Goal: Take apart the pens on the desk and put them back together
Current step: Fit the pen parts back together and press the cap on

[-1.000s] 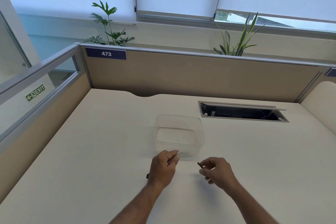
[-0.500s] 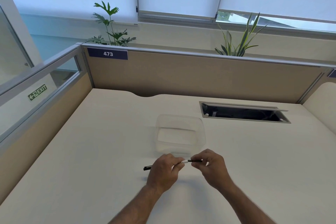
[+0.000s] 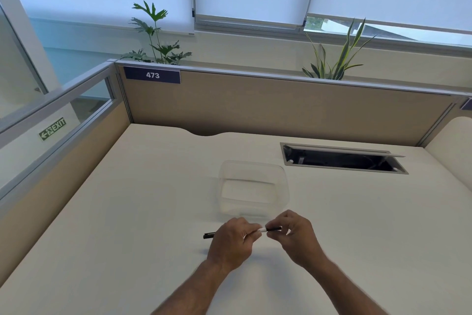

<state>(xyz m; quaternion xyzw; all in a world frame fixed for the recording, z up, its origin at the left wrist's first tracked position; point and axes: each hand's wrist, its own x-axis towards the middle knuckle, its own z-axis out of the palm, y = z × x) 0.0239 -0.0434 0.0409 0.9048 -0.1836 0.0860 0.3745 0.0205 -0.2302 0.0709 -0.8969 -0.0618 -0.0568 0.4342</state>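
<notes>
A thin pen (image 3: 263,230) with a white barrel and black ends is held level just above the cream desk (image 3: 127,212), near its front. My left hand (image 3: 232,243) is closed round the barrel, and the pen's black rear end (image 3: 209,235) sticks out to the left of my fist. My right hand (image 3: 293,235) pinches the black piece (image 3: 273,229) at the pen's right end, which meets the white barrel between my two hands. My fingers hide most of the barrel.
A clear plastic container (image 3: 252,187) stands just behind my hands, with nothing seen inside. An open cable hatch (image 3: 342,158) is sunk in the desk at the back right. Partition walls (image 3: 281,107) close the desk at the back and the left.
A second ago my hands were apart, each holding one pen part. They came together and the black piece now sits against the white barrel.
</notes>
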